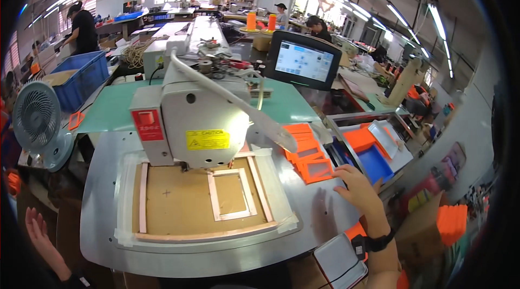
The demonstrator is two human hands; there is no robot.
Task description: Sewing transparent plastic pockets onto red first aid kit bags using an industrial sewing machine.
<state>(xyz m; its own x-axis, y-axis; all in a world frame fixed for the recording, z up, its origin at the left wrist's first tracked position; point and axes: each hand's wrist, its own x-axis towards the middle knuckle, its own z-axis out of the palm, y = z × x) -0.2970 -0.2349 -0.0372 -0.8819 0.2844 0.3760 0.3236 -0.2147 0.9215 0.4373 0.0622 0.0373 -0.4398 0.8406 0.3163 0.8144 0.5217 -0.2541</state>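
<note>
My right hand (358,189) is open over the right side of the metal work plate (216,259), its fingertips close to a row of orange pieces with grey windows (314,169). Whether they touch is hard to tell. Off the plate's left edge, my left hand (42,237) is open and holds nothing, its fingers stretched upward. Between the hands lies a tan template board (181,199) edged with pale strips, with a smaller rectangular frame (215,198) on its right part. The grey head of a sewing machine (208,107) stands over the board's far edge.
A lit touch screen (304,61) stands behind the plate. At right is a tray with a blue box (375,163); a white tray (340,259) lies by my right forearm. At left stand a fan (39,115) and a blue crate (81,80). People work farther back.
</note>
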